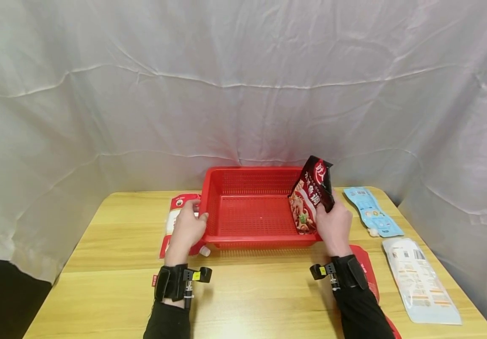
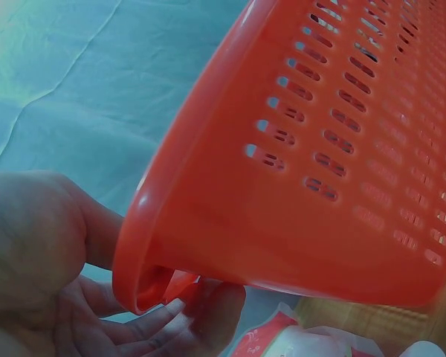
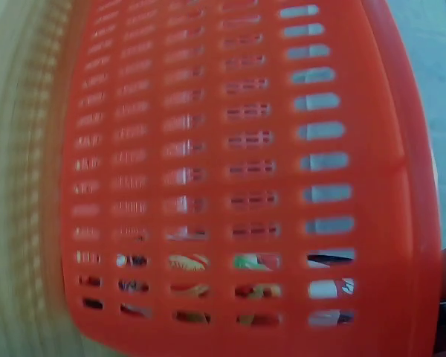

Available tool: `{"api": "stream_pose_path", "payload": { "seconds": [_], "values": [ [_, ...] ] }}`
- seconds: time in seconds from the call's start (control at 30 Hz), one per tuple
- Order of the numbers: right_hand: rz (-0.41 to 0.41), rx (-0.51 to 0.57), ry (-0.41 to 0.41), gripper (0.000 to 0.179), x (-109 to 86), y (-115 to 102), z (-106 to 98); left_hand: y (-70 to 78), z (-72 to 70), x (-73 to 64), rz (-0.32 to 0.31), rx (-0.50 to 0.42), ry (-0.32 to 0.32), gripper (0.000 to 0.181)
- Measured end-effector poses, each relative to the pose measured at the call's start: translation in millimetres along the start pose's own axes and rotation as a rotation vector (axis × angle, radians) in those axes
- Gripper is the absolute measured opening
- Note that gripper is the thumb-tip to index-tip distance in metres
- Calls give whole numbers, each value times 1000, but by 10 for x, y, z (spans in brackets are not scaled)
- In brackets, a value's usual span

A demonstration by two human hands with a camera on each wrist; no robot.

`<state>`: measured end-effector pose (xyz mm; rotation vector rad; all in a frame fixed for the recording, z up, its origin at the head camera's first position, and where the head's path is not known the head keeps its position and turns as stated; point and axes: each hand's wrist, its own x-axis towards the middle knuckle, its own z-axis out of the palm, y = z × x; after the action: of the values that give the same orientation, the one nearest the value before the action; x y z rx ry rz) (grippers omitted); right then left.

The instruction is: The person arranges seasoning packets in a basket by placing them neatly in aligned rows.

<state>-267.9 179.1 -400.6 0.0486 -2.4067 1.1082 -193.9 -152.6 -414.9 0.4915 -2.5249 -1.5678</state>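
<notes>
A red plastic basket (image 1: 243, 238) with slotted walls sits toward the back of the table. My left hand (image 1: 190, 228) holds its left rim; in the left wrist view, that hand (image 2: 37, 245) has the thumb inside the rim and fingers curled beneath it. At the basket's right end, my right hand (image 1: 334, 223) grips a black food packet (image 1: 311, 197) with a noodle-like dish printed on it. The packet stands tilted, its lower part within the basket's outline. In the right wrist view, its colours show through the slots of the basket wall (image 3: 386, 245); that hand is mostly out of frame.
A red and white spouted pouch (image 1: 175, 207) lies beside the basket's left end, partly under my left hand. To the right lie a light blue spouted pouch (image 1: 370, 212), a white pouch (image 1: 421, 282) and a red package (image 1: 363, 263) partly behind my right arm. Grey curtains (image 1: 243, 94) surround the table.
</notes>
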Motion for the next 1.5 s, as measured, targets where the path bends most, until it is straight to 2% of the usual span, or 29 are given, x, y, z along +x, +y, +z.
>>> {"api": "stream_pose_path", "payload": {
  "seconds": [0.27, 0.6, 0.87, 0.97, 1.13, 1.3, 1.4, 1.5],
  "values": [
    [82, 50, -13, 62, -3, 27, -84, -21, -16, 14, -4, -5, -1, 58],
    [128, 111, -23, 68, -53, -8, -158, -24, -29, 11, 2, 5, 12, 57],
    [222, 243, -36, 80, -180, 28, -191, -37, -40, 16, -3, 1, 11, 59],
    [250, 258, -44, 79, -196, 40, -182, -44, -47, 21, -2, 1, 10, 59],
    [281, 247, -101, 75, -199, 91, -176, -58, -66, 32, 36, 9, 4, 56],
    [287, 170, -181, 73, -210, 149, -175, -92, -92, 52, 79, 39, 8, 56],
    [303, 130, -217, 70, -214, 179, -166, -128, -126, 69, 104, 42, 30, 55],
    [314, 109, -241, 66, -214, 195, -158, -185, -172, 98, 144, 31, 87, 54]
  ]
}}
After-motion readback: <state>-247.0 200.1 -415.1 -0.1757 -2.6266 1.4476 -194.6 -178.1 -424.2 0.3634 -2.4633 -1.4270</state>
